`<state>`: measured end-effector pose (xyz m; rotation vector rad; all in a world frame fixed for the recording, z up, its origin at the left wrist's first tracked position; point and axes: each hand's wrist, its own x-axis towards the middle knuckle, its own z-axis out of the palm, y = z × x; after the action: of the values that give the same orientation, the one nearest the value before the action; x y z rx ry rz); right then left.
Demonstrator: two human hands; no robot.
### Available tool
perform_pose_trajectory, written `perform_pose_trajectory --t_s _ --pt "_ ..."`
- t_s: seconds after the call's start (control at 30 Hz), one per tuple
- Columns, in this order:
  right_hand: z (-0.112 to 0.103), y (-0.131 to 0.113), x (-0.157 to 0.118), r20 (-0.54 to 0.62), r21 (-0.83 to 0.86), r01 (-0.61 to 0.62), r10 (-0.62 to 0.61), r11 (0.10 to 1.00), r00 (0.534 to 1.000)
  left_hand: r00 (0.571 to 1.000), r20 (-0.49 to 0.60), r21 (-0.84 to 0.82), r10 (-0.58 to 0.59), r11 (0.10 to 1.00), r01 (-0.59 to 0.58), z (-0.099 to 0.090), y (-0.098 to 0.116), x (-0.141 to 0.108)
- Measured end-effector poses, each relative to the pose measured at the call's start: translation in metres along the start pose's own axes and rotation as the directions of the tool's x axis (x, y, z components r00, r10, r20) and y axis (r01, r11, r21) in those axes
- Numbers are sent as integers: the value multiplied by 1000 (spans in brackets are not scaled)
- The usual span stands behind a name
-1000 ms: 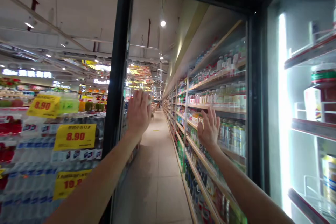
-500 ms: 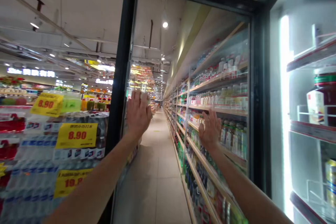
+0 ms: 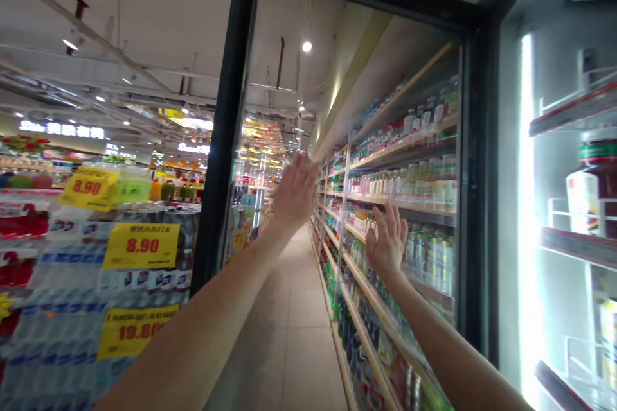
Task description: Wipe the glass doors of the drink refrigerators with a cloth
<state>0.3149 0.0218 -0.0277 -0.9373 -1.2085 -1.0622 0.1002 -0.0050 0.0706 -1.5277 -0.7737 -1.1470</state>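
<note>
Both arms reach forward toward the pane of a swung-open glass fridge door (image 3: 224, 109) with a black frame. My left hand (image 3: 295, 192) is raised near the middle of the glass, slightly blurred, fingers stretched out and nothing in it. To its right and lower, my right hand (image 3: 387, 241) is held up with fingers spread, also without anything in it. Whether either palm touches the glass I cannot tell. Bottle-lined shelves (image 3: 405, 202) show in the pane behind the right hand.
At the right edge a lit fridge interior holds racks (image 3: 576, 247) and a dark bottle with a white label (image 3: 585, 189). Left of the door stand stacked packs of water bottles (image 3: 58, 308) with yellow price signs (image 3: 141, 246). A tiled floor (image 3: 289, 308) shows beyond the glass.
My left hand has moved right, away from the door's left frame toward the middle of the pane. My right hand stays in nearly the same place. The door looks unmoved.
</note>
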Motion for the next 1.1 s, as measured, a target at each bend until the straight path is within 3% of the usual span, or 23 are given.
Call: perform_pose_trajectory --t_s 0.03,0.1,0.13,0.17,0.2,0.23,0.3,0.37,0.4,0.47,0.53,0.57,0.6,0.67,0.73,0.77,0.8,0.87,0.93,0.97,1.03,1.1 --pt "0 0 0 1 -4 -1 1 1000 1000 988 27 -32 150 988 -149 3 12 -8" --pt "-1 1 0 -1 -12 2 -2 1000 1000 885 78 -114 459 886 -449 9 34 -24" --pt "-1 1 0 -1 -15 7 -7 1000 1000 828 96 -147 552 831 -537 11 40 -28" --pt "-1 2 0 -3 -16 11 -11 1000 1000 801 110 -164 588 806 -569 11 41 -29" --pt "-1 2 0 -4 -15 12 -12 1000 1000 819 121 -158 561 825 -542 9 36 -25" --pt "-1 3 0 -7 -13 13 -13 1000 1000 872 123 -130 473 879 -459 7 28 -19" --pt "0 4 -1 -8 -10 13 -13 1000 1000 981 62 -47 186 982 -183 1 7 -6" --pt "1 4 -1 -15 -9 15 -15 1000 1000 996 -43 5 -73 997 73 -3 -6 -4" --pt "2 5 -1 -19 -10 18 -19 1000 1000 991 -77 11 -107 994 108 -4 -7 -9" --pt "2 5 -2 -24 -9 22 -22 1000 999 997 -55 -2 61 998 -61 -4 -4 -27" --pt "1 5 -1 -15 -5 16 -16 1000 1000 953 23 -47 303 952 -301 -6 -4 -47" --pt "0 5 -1 -8 -3 13 -13 1000 1000 940 43 -62 340 940 -337 -8 -8 -53" --pt "0 4 -1 -1 0 8 -8 1000 1000 956 35 -61 291 956 -288 -11 -15 -56" --pt "-2 3 -1 9 3 -4 4 1000 1000 998 -67 -37 2 999 -5 -18 -31 -53" --pt "-2 2 0 10 5 -9 9 1000 1000 952 -176 -35 -251 968 249 -22 -39 -51" --pt "-2 1 0 7 7 -10 10 1000 1000 938 -192 -33 -288 957 287 -22 -36 -53" --pt "-2 1 0 3 6 -10 10 1000 1000 949 -177 -24 -261 965 261 -21 -28 -58" --pt "-1 0 0 -14 -2 -11 11 1000 1000 996 -78 -15 -39 999 38 -16 -5 -73" --pt "0 1 0 -26 -10 -8 8 1000 1000 970 36 -54 239 970 -237 -11 14 -89" --pt "1 1 0 -28 -10 -6 6 1000 1000 946 70 -72 317 947 -312 -10 17 -93" --pt "2 2 0 -25 -7 4 -4 1000 1000 961 62 -58 269 962 -265 -12 6 -93" --pt "3 2 -1 -16 -12 9 -10 1000 1000 999 -25 -13 26 1000 -26 -17 -17 -89"
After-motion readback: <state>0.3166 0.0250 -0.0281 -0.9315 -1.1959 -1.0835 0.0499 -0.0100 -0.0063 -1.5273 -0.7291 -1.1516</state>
